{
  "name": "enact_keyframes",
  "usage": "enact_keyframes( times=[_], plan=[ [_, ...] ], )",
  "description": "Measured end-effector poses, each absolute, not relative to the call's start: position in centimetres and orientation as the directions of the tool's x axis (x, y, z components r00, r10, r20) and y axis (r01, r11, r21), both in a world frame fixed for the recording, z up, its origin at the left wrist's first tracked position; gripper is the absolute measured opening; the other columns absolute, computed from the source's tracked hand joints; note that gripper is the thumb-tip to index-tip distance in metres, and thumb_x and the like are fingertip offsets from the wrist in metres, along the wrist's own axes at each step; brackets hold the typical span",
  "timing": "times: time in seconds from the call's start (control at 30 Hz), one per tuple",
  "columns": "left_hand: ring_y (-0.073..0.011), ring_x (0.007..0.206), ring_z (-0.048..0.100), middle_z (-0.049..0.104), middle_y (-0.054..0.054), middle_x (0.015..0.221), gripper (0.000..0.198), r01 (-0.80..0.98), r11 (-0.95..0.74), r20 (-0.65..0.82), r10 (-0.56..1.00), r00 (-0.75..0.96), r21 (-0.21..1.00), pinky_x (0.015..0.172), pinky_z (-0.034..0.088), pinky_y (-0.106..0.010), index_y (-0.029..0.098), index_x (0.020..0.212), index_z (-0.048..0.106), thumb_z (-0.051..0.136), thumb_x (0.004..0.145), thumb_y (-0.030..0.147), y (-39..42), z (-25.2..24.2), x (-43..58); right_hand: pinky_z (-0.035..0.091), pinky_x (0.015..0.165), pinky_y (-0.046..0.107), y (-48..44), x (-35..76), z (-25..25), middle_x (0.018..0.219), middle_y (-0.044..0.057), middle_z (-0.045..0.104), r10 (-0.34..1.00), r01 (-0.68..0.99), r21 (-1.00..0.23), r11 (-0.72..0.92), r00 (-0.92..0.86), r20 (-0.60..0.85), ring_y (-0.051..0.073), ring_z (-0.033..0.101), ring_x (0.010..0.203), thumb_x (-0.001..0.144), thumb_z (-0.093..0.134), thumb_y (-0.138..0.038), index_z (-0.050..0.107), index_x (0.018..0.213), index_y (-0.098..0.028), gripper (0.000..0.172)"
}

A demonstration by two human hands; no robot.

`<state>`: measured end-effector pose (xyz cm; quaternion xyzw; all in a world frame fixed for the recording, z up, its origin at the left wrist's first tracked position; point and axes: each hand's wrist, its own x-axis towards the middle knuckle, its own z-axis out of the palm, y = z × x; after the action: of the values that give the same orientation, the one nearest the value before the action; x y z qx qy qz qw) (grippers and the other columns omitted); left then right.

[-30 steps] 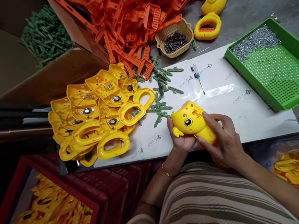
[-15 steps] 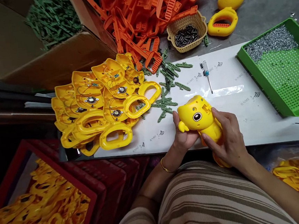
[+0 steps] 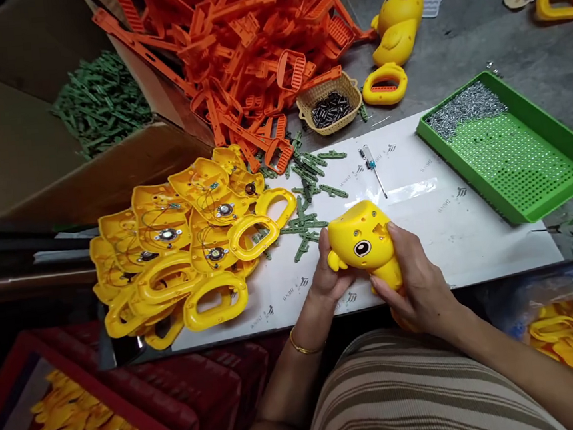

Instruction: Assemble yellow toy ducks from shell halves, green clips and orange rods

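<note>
Both my hands hold a yellow duck-shaped toy over the near edge of the white sheet. My left hand cups its beak end from below, fingers curled around it. My right hand wraps the body and handle end, thumb pressed on its side. The toy's printed eye faces up. Left of it lies a heap of yellow toy half-shells with speakers and wires showing inside.
Loose green plastic pieces and a small screwdriver lie on the sheet. A green tray with screws sits right. Behind are orange parts, a small basket, a cardboard box of green pieces, and finished yellow toys.
The view has shifted a little. My hands have turned the yellow toy slightly and brought it a bit nearer to me; the grip is the same.
</note>
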<state>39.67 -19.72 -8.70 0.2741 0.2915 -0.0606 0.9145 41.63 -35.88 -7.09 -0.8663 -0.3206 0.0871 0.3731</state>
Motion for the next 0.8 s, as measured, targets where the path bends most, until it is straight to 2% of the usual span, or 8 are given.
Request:
enact_keyframes(
  times=[0.13, 0.2, 0.33, 0.4, 0.47, 0.57, 0.67, 0.8],
  plan=[
    [-0.0344, 0.126, 0.057, 0.076, -0.010, 0.106, 0.058, 0.275, 0.828, -0.556, 0.053, 0.829, 0.489, 0.107, 0.044, -0.045, 0.016, 0.105, 0.073, 0.074, 0.070, 0.062, -18.5, -7.6, 39.9, 0.063, 0.054, 0.042, -35.6, 41.5, -7.3, 0.142, 0.022, 0.041, 0.615, 0.522, -0.630, -0.576, 0.784, 0.087, 0.038, 0.054, 0.124, 0.093, 0.053, -0.040, -0.001, 0.158, -0.029, 0.085],
    [-0.0347, 0.124, 0.059, 0.075, -0.010, 0.107, 0.057, 0.230, 0.812, -0.530, 0.113, 0.841, 0.537, 0.105, 0.046, -0.045, 0.016, 0.105, 0.072, 0.077, 0.067, 0.059, -18.4, -6.9, 39.8, 0.060, 0.044, 0.039, -35.4, 41.4, -7.4, 0.143, 0.023, 0.040, 0.616, 0.553, -0.571, -0.607, 0.781, 0.102, 0.039, 0.055, 0.122, 0.094, 0.051, -0.042, -0.004, 0.158, -0.030, 0.085],
    [-0.0300, 0.103, 0.069, 0.075, -0.009, 0.103, 0.049, 0.247, 0.673, -0.505, 0.216, 0.835, 0.697, 0.094, 0.052, -0.039, 0.016, 0.104, 0.072, 0.085, 0.063, 0.041, -18.7, -5.9, 39.7, 0.059, 0.043, 0.038, -35.2, 41.0, -7.4, 0.146, 0.024, 0.039, 0.607, 0.572, -0.540, -0.618, 0.783, 0.136, 0.041, 0.054, 0.125, 0.094, 0.051, -0.042, -0.006, 0.158, -0.029, 0.086],
    [-0.0277, 0.093, 0.071, 0.076, -0.009, 0.099, 0.044, 0.276, 0.595, -0.485, 0.223, 0.845, 0.755, 0.085, 0.054, -0.036, 0.015, 0.101, 0.072, 0.083, 0.066, 0.039, -18.7, -5.7, 39.6, 0.062, 0.051, 0.041, -35.6, 40.9, -7.3, 0.149, 0.025, 0.035, 0.612, 0.569, -0.585, -0.579, 0.776, 0.149, 0.042, 0.049, 0.130, 0.094, 0.053, -0.040, -0.005, 0.158, -0.029, 0.087],
    [-0.0272, 0.087, 0.071, 0.076, -0.010, 0.096, 0.043, 0.276, 0.536, -0.450, 0.226, 0.864, 0.798, 0.078, 0.055, -0.033, 0.013, 0.098, 0.073, 0.082, 0.066, 0.042, -18.5, -5.4, 39.5, 0.063, 0.075, 0.050, -36.2, 40.9, -7.2, 0.154, 0.022, 0.029, 0.643, 0.553, -0.681, -0.479, 0.750, 0.156, 0.040, 0.041, 0.138, 0.093, 0.055, -0.038, 0.001, 0.158, -0.030, 0.085],
    [-0.0281, 0.087, 0.071, 0.076, -0.010, 0.097, 0.050, 0.306, 0.480, -0.433, 0.178, 0.884, 0.822, 0.075, 0.055, -0.033, 0.015, 0.104, 0.072, 0.083, 0.064, 0.042, -18.3, -4.9, 39.1, 0.045, 0.107, 0.056, -37.1, 41.4, -6.7, 0.155, 0.017, 0.032, 0.635, 0.342, -0.887, -0.311, 0.769, 0.074, 0.032, 0.038, 0.142, 0.094, 0.055, -0.038, 0.005, 0.157, -0.030, 0.081],
    [-0.0302, 0.094, 0.070, 0.075, -0.011, 0.105, 0.058, 0.375, 0.474, -0.454, 0.060, 0.889, 0.797, 0.080, 0.056, -0.036, 0.017, 0.115, 0.070, 0.085, 0.062, 0.037, -18.6, -4.5, 38.6, 0.041, 0.111, 0.053, -37.5, 42.4, -6.1, 0.148, 0.015, 0.043, 0.610, 0.021, -0.969, -0.247, 0.780, -0.139, 0.029, 0.045, 0.136, 0.093, 0.054, -0.050, 0.017, 0.156, -0.026, 0.077],
    [-0.0315, 0.100, 0.069, 0.074, -0.011, 0.110, 0.061, 0.396, 0.488, -0.471, 0.036, 0.881, 0.778, 0.082, 0.055, -0.035, 0.018, 0.116, 0.069, 0.086, 0.060, 0.036, -19.2, -4.8, 38.3, 0.040, 0.111, 0.050, -37.2, 43.1, -5.8, 0.139, 0.013, 0.051, 0.620, -0.160, -0.963, -0.218, 0.739, -0.263, 0.030, 0.050, 0.129, 0.087, 0.058, -0.059, 0.043, 0.143, -0.022, 0.069]
  ],
)
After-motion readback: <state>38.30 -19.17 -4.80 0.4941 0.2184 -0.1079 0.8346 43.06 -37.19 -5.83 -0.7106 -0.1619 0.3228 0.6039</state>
